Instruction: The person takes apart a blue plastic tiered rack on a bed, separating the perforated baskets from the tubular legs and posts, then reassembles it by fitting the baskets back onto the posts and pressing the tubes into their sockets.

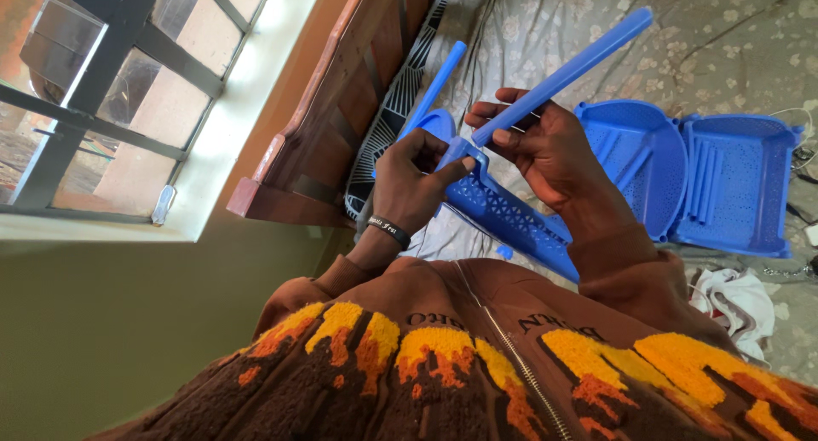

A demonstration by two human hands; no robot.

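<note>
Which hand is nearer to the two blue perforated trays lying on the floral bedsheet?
The right hand. It grips the blue rod just beside the blue perforated trays. The left hand holds the blue perforated panel further off, toward the window side.

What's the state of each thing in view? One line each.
Left hand: gripping the perforated blue shelf panel at its corner.
Right hand: holding blue pole, end at panel corner socket.
Second blue pole: lying loose.
Blue trays: lying unassembled on bedsheet.

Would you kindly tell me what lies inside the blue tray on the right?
Inside the blue tray, blue rods lie side by side. The tray's pierced floor hides whatever is beneath it.
</note>
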